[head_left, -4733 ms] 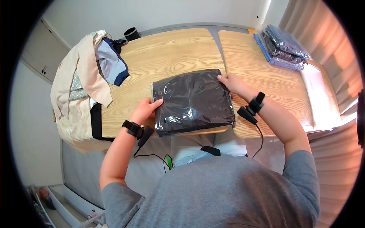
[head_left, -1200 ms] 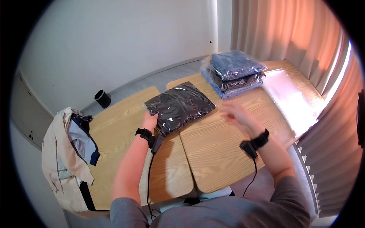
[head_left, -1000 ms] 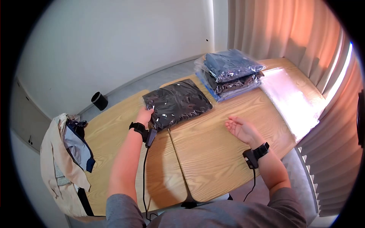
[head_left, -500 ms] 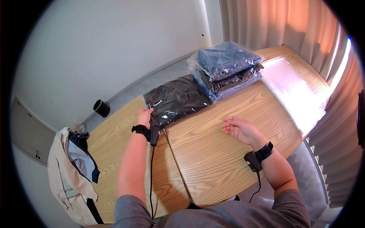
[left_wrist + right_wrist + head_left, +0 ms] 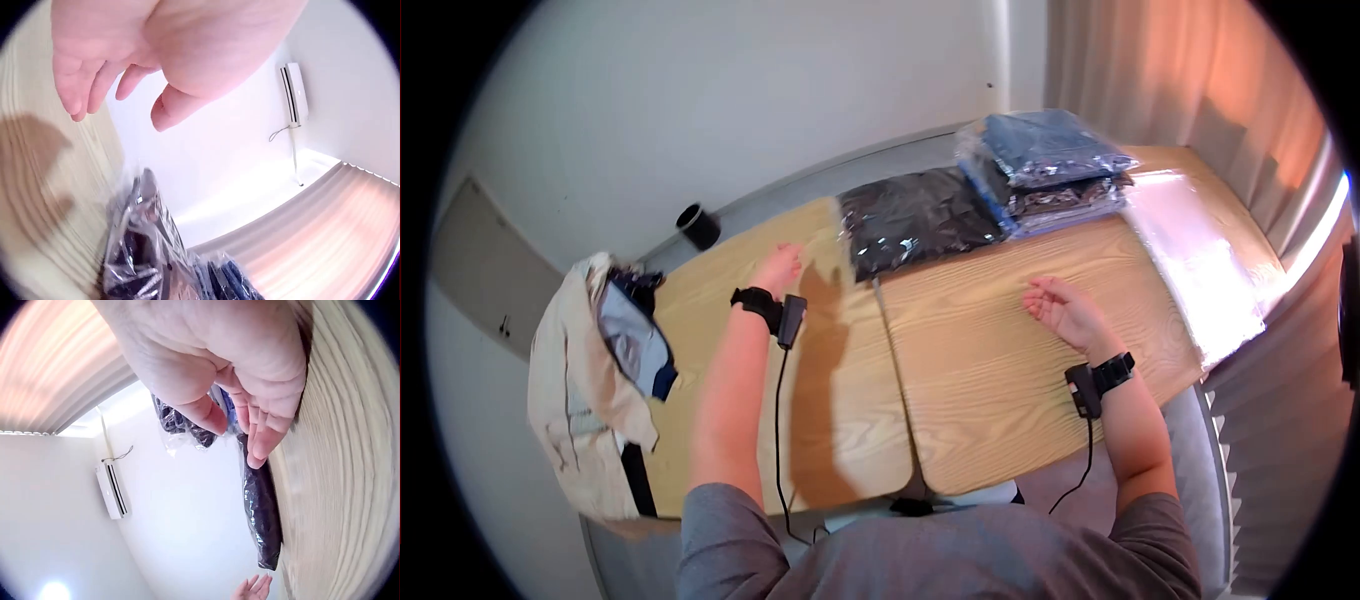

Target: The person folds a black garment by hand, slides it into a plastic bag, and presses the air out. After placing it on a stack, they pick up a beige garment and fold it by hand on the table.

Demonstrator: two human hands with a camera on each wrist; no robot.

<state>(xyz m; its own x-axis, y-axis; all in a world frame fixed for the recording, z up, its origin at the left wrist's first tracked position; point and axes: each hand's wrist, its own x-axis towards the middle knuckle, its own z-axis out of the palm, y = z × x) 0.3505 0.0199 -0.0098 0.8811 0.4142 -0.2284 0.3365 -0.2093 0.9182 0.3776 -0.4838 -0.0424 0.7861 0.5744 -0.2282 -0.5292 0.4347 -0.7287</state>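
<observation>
A dark garment in a clear plastic bag [image 5: 920, 222] lies flat at the back of the tables, its right end against a stack of bagged garments [image 5: 1055, 165]. My left hand [image 5: 778, 268] is off the bag, to its left above the wood, fingers loosely bent around nothing. In the left wrist view the bagged dark garment [image 5: 147, 250] shows below that hand [image 5: 169, 50]. My right hand [image 5: 1065, 312] is held over the right table in front of the stack, palm turned inward. Its fingers [image 5: 265, 434] are relaxed, with nothing between them in the right wrist view.
Clear plastic bags [image 5: 1195, 265] lie flat on the right table. Loose clothes, among them a cream garment [image 5: 575, 390], hang over the left table's edge. A seam divides the two wooden tables [image 5: 960, 400]. A black bin [image 5: 698, 228] stands on the floor behind.
The bagged dark garment, earlier in both hands at the front, has been set down beside the stack. My left hand has let go and drawn left. The right hand let go earlier.
</observation>
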